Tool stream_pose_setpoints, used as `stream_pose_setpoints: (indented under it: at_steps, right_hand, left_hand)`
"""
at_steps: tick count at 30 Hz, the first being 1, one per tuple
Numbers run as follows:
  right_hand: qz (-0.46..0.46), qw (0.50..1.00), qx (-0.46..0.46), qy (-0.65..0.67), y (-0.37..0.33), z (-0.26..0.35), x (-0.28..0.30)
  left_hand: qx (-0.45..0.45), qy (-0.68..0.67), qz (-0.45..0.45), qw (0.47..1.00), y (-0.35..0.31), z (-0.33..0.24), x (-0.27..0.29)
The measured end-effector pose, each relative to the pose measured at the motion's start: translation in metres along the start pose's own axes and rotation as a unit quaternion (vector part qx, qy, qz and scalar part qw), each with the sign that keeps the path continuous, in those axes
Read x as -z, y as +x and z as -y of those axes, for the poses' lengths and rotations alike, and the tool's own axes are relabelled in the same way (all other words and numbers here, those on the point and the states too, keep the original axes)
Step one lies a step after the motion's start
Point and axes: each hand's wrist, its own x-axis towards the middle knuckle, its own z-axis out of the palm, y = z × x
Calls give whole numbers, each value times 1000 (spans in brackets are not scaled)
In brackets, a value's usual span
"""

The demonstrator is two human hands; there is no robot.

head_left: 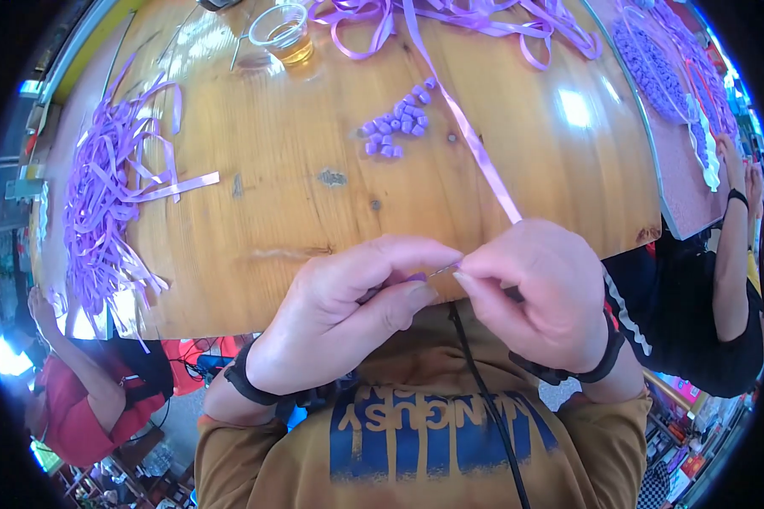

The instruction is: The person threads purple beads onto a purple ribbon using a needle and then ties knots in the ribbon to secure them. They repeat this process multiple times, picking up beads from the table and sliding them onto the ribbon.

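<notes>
Close to the near table edge, my left hand (348,297) and my right hand (539,284) meet fingertip to fingertip. A thin, needle-like metal piece (440,271) spans the small gap between them. At my left thumb and index finger a small purple piece (416,276) shows, mostly covered. My right thumb and index finger are pinched together, with a bit of purple at their tips. A light purple ribbon (475,151) runs from the far side of the table down to my right hand. Farther off lies a loose cluster of small purple beads (395,123).
Cut purple ribbons (111,187) hang over the table's left side. More ribbon (518,13) is heaped at the far edge, near a clear plastic cup (282,36) of amber liquid. People sit at left and right; purple woven pieces (649,68) lie on the right-hand table.
</notes>
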Motion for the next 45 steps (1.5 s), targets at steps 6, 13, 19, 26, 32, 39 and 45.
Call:
stream_pose_setpoints:
  at_steps: [6, 13, 19, 26, 32, 39, 45]
  right_hand:
    - [-9, 996, 55, -73, -1, 1, 1]
    - [-6, 974, -176, 144, -8, 8, -2]
    - [5, 966, -190, 174, -7, 6, 2]
    - [-23, 970, -181, 160, -4, 8, -1]
    - [-13, 978, -158, 135, -7, 5, 1]
    - [-12, 1000, -27, 4, -6, -2, -3]
    - [11, 992, 87, -96, -6, -2, 0]
  left_hand:
    - [38, -65, -15, 997, 1, 3, -6]
    - [-48, -36, -12, 998, 2, 3, -3]
    - [-3, -20, 17, 1000, 0, -2, -1]
    - [-25, -30, 15, 999, 1, 2, -1]
    - [-18, -27, 11, 999, 2, 1, -2]
    - [11, -46, -9, 999, 2, 4, -4]
    - [39, -100, -26, 994, 0, 6, -5]
